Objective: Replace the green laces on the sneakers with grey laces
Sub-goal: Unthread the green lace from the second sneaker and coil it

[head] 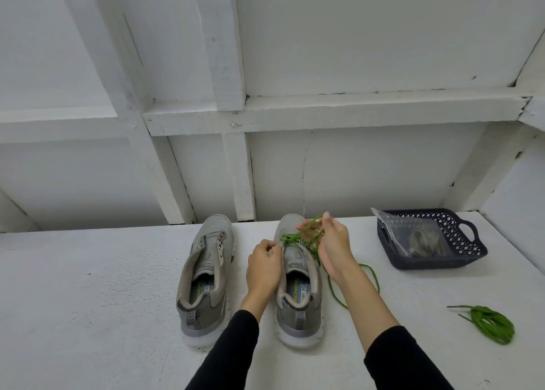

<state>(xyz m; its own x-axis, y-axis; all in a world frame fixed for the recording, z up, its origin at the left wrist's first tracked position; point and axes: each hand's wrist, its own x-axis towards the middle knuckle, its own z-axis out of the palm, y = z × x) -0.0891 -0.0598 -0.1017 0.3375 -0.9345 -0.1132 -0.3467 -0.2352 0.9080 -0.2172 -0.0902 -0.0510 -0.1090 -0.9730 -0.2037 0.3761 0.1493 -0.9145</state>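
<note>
Step in hand, by my reading: unlacing right sneaker [299, 286], mid-surface, beside already laceless left sneaker [206, 277].

Right hand [334, 246] curled round green lace [308, 236], drawing it up over forefoot; loose tail trails toward near edge.

Left hand [264, 267] pinches eyelet edge, steadying upper.

To do well: pull one crossing at a time, along eyelet line, keep shoe braced (tangle likely otherwise).

Both sneakers: long axis near-to-far, toes to far edge, heels toward person.

Removed lace bundle [491, 323] near right edge; basket [472, 242] at far right corner holds bag, likely grey laces.

Both forearms reach forward in black sleeves; the left hand [263, 262] is curled in a pinch, the right hand [333, 243] raised, fingers curled.
</note>
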